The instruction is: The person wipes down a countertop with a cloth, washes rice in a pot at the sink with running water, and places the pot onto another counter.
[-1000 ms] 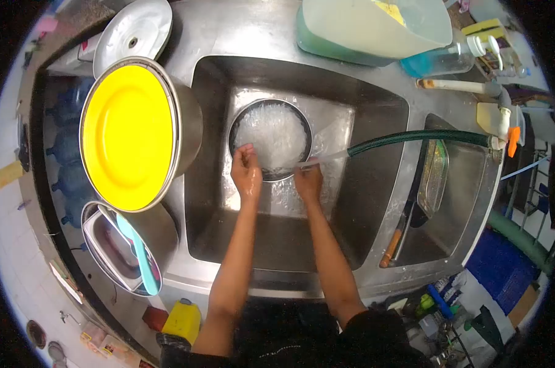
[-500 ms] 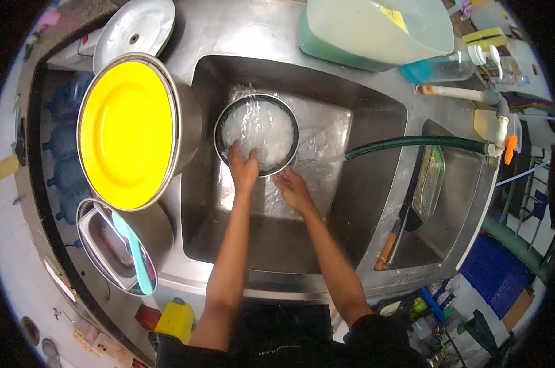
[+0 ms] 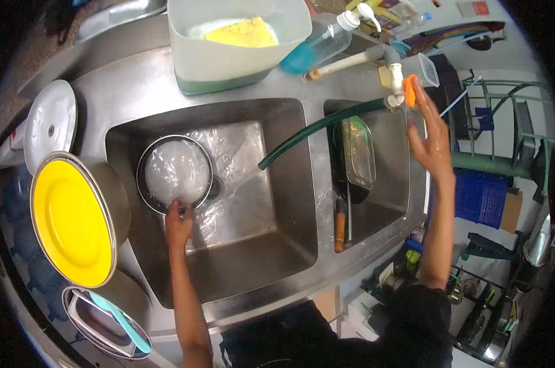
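A round dark-rimmed pan [image 3: 178, 168] with white, cloudy contents lies at the left of the large sink basin. My left hand [image 3: 179, 226] is at its near rim, thumb and fingers closed on the edge. Out to the right, my right hand [image 3: 432, 136] is raised with its fingers stretched, at the orange tap handle [image 3: 409, 91]. A green hose [image 3: 326, 124] runs from the tap over the large basin, and its open end points at the basin floor.
A yellow plate [image 3: 72, 222] tops a steel pot at the left. Behind the basin stands a tub [image 3: 240, 58] with a yellow sponge. The small basin holds a glass dish [image 3: 358, 153] and a wooden-handled utensil [image 3: 340, 230]. A pump bottle [image 3: 326, 48] is behind.
My right hand has left the pan's side and moved right to the tap handle. My left hand has shifted to the pan's near rim. The view has turned to the right.
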Demonstrator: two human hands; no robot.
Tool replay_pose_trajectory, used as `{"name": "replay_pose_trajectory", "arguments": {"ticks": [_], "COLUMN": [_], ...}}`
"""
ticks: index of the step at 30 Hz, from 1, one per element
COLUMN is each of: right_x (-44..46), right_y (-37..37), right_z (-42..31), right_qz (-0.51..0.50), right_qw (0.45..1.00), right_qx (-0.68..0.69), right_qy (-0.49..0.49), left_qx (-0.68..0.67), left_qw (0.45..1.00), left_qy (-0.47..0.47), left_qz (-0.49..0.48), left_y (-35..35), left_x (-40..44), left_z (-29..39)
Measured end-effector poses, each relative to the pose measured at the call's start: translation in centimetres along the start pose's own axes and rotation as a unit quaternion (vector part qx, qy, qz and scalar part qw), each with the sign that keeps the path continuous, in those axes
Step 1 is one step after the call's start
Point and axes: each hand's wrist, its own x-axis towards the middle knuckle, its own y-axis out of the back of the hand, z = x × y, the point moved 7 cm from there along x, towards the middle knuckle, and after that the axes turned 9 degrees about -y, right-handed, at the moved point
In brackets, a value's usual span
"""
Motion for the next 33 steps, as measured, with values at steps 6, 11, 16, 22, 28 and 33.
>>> {"name": "replay_pose_trajectory", "arguments": {"ticks": [6,11,16,22,28,33], "right_x": [3.6,5.5,6.4,3.0,-8.2,-17.4], "right_y": [2.2,1.3,0.2,1.4,-13.5,-33.5], "right_z": [1.1,-1.3,-1.1,-7.7,-16.0,-21.6], "right_qz": [-0.114,-0.138,-0.139,0.144,-0.207,-0.306], "right_qw": [0.986,0.973,0.982,0.966,0.938,0.891], "right_qx": [-0.085,-0.125,-0.126,-0.163,0.279,0.334], "right_qy": [0.082,0.134,0.034,0.144,0.004,-0.027], "left_qx": [0.14,0.219,0.231,0.222,0.161,0.037], "left_qw": [0.978,0.964,0.961,0.959,0.95,0.961], "left_qy": [-0.146,-0.13,-0.134,-0.108,-0.009,0.212], "left_qz": [-0.055,-0.08,-0.075,-0.139,-0.268,-0.172], "left_y": [-1.6,-2.4,-2.3,-4.5,-6.6,-6.0], "left_x": [-1.0,-1.4,-1.7,-3.7,-7.6,-8.2], "left_z": [0.7,0.8,1.1,-0.2,-0.7,-2.9]}}
